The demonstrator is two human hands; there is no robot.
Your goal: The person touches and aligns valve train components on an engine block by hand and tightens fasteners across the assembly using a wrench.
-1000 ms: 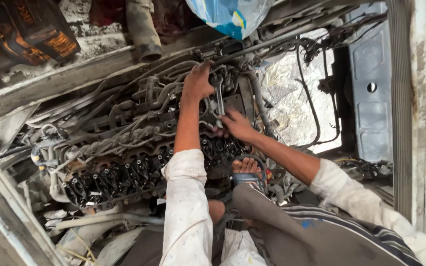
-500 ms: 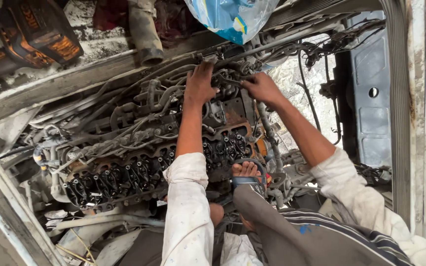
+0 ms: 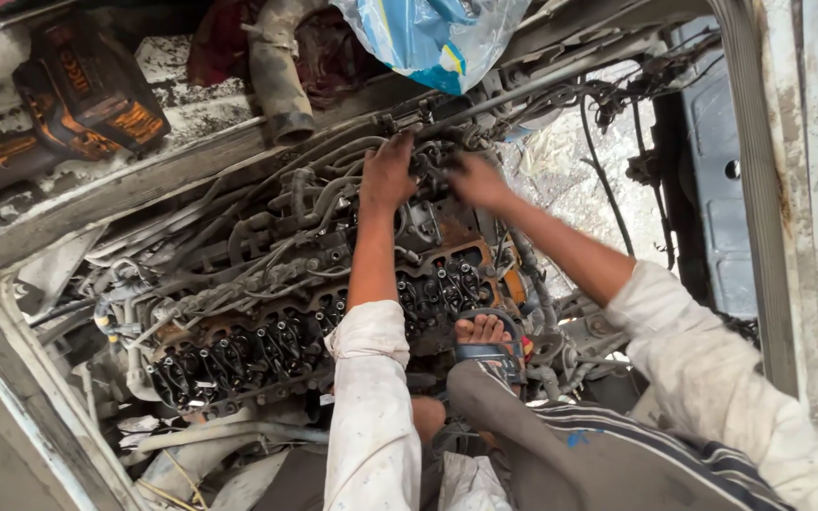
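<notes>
A crumpled blue plastic bag (image 3: 437,38) hangs at the top edge, above the engine bay. At the upper left, a dark power tool (image 3: 87,90) with orange panels lies on a dusty metal ledge (image 3: 191,104). Beside it rests a grey, dirty rubber hose elbow (image 3: 276,71).

The engine (image 3: 267,303) fills the middle. It is black with oil and dust, with its top cover off, so a row of dark valve springs and rockers is open along the lower left. Many thin metal pipes (image 3: 267,222) bend over its upper side, and a rusty orange patch shows near the middle.

The left hand (image 3: 388,173) rests on the far end of the engine, fingers bent down over the pipes; its grip seems closed on a part there, but I cannot tell which. The right hand (image 3: 475,180) is blurred just beside it, touching the same area, and I cannot tell if its grip is together or apart. Both sleeves are white and stained. A bare foot in a sandal (image 3: 489,339) stands on the engine.
</notes>
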